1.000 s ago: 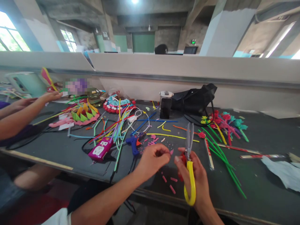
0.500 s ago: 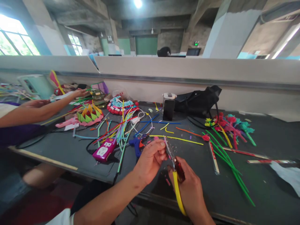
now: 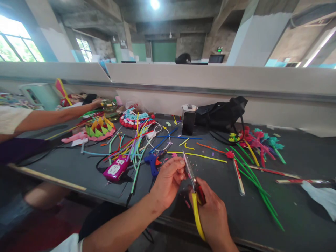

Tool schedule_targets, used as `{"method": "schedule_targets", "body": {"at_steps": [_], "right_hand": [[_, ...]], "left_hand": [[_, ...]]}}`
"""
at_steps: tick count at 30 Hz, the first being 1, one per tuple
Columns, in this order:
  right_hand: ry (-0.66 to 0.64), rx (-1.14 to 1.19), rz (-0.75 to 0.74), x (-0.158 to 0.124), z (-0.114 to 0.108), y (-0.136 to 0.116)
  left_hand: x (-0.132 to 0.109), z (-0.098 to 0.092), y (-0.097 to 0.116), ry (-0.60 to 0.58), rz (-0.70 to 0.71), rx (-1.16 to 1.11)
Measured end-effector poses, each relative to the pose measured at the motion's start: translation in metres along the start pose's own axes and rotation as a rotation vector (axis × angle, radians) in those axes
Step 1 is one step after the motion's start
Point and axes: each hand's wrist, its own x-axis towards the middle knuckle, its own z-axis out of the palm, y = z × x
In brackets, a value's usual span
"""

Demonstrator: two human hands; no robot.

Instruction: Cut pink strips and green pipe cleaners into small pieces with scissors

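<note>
My right hand (image 3: 214, 211) is wrapped round the handles of a pair of scissors (image 3: 189, 168), one yellow and one dark red. The metal blades point up and away, nearly together, close beside my left fingertips. My left hand (image 3: 169, 178) is closed in a pinch against the blades; what it holds is mostly hidden, with a bit of pink showing by the fingers. Small pink scraps (image 3: 187, 204) lie on the dark table below the hands. Left of my left hand rests a blue glue gun (image 3: 151, 164), and a yellow pipe cleaner (image 3: 199, 156) lies just beyond the blades.
A magenta power strip (image 3: 117, 169) and loose pipe cleaners (image 3: 135, 145) lie left. A phone (image 3: 189, 123) leans on a cup before a black bag (image 3: 222, 111). Pipe-cleaner flowers (image 3: 262, 140) and green stems (image 3: 262, 194) lie right. A co-worker's arm (image 3: 63, 111) reaches in from the left.
The scissors' yellow handle has swung slightly left, nearer the other handle. My left hand stays nearly in place. The co-worker's arm has stretched farther toward the jar at the back.
</note>
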Motion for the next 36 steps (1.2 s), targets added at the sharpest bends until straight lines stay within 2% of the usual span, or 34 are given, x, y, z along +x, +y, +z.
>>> {"method": "schedule_targets", "body": {"at_steps": [5, 8, 12, 22, 36], "right_hand": [[-0.07, 0.039, 0.057, 0.0007, -0.0027, -0.0021], [-0.055, 0.069, 0.069, 0.0011, -0.0021, -0.0018], [-0.005, 0.033, 0.003, 0.001, 0.0006, -0.0001], [-0.034, -0.045, 0.022, 0.0005, 0.0006, 0.0007], [-0.073, 0.089, 0.068, -0.0012, 0.0013, 0.0021]], "left_hand": [[-0.0011, 0.0013, 0.0019, 0.003, 0.027, 0.031], [-0.0014, 0.002, 0.0032, 0.01, 0.03, 0.032], [-0.0006, 0.0013, 0.0023, 0.008, 0.039, 0.038], [0.0009, -0.0023, -0.002, 0.016, 0.058, 0.059], [-0.0011, -0.0002, -0.0029, 0.019, 0.066, 0.084]]}}
